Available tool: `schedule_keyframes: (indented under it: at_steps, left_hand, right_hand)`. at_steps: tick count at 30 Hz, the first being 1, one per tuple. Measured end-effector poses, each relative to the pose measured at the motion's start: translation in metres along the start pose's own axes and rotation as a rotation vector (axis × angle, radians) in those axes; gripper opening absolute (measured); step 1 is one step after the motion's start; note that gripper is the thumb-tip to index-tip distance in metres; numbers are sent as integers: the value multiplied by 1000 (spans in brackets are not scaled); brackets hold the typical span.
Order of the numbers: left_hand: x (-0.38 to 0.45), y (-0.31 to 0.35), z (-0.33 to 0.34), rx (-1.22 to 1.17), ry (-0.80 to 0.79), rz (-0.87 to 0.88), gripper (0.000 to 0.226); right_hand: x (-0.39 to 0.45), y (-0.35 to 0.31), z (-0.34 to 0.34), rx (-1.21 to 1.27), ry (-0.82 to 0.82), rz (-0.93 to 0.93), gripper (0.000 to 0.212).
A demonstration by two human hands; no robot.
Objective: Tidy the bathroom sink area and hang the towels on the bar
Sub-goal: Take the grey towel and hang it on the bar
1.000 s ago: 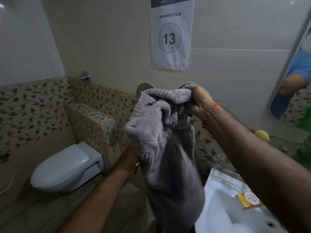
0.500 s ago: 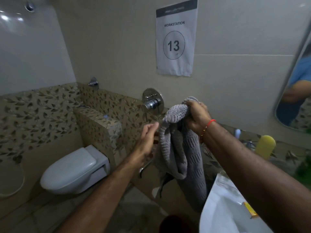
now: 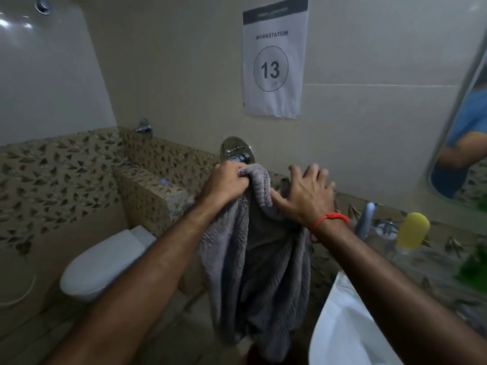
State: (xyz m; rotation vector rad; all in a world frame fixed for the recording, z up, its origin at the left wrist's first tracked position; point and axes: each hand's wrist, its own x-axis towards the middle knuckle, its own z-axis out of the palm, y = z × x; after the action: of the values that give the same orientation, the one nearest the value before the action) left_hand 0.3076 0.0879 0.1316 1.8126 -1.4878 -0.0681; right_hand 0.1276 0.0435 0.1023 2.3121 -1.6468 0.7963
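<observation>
A grey ribbed towel (image 3: 258, 270) hangs in long folds in front of the leaf-patterned wall, just below a chrome wall valve (image 3: 237, 151). My left hand (image 3: 226, 183) is closed on the towel's top left corner. My right hand (image 3: 305, 196) has its fingers spread, the thumb and palm resting on the towel's top right fold. Whatever the towel hangs on is hidden behind the cloth and my hands. The white sink (image 3: 342, 327) sits at the lower right, partly under my right forearm.
A white toilet (image 3: 102, 262) with its lid down stands at the lower left, beside a tiled ledge (image 3: 150, 188). A yellow bottle (image 3: 412, 230) and a pale toothbrush (image 3: 366, 219) stand on the counter right of the towel. A mirror (image 3: 463, 133) is at the right edge.
My left hand rose and took hold of the towel's top left corner. My right hand let go of its tight grip and now lies spread on the top right fold; the towel hangs lower.
</observation>
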Motion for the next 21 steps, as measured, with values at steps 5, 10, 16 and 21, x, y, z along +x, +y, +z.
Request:
schedule_keyframes:
  at_steps: [5, 10, 16, 21]
  left_hand:
    - [1, -3, -3, 51, -186, 5, 19]
    - [-4, -28, -3, 146, -389, 56, 16]
    - [-70, -142, 65, 29, -512, -347, 29]
    - [-125, -185, 117, -275, -191, -555, 32]
  right_hand:
    - [8, 1, 3, 409, -337, -245, 74]
    - [6, 4, 26, 545, -325, -80, 27]
    - [26, -15, 1, 1112, -166, 193, 30]
    - [36, -19, -25, 1376, -204, 233, 43]
